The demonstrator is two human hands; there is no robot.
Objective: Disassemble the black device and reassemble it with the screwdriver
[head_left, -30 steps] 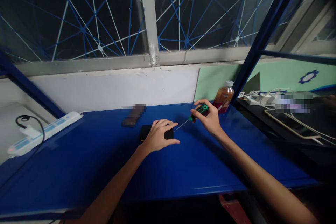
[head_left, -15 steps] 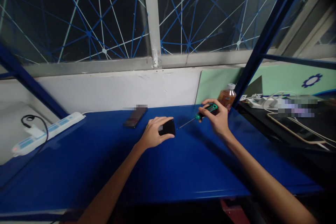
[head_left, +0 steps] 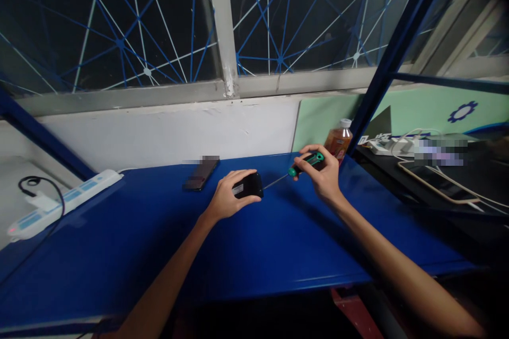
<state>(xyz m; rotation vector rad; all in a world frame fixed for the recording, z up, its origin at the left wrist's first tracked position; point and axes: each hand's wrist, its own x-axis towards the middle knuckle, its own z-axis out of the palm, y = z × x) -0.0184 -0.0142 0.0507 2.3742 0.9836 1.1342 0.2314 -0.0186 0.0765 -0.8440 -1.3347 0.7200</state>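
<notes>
Nearest, the forearms cross the near edge of the blue table (head_left: 278,254), a red piece (head_left: 353,312) showing below that edge. From the edge up to the hands runs a deep band of tabletop, with room for either wrist to draw back.

About midway between the side edges and nearer the far edge, the left hand (head_left: 228,198) grips a black device (head_left: 249,186), thumb along its near side, fingers along its far side. The device's long axis runs left to right; its right end, free of the palm, faces the right hand (head_left: 324,172). Whether it rests on the table cannot be told.

The right hand is curled around the green-and-black handle of a screwdriver (head_left: 308,163). Its shaft slants down and leftward, the tip at the device's right end; contact is unclear.

Along the left edge lies a white power strip (head_left: 71,204), well apart from the hands. Left of the device, near the far edge, a dark phone (head_left: 205,172) slants toward the far right. By the far right corner, just behind the right hand, stands a bottle (head_left: 339,140), limiting room there.
</notes>
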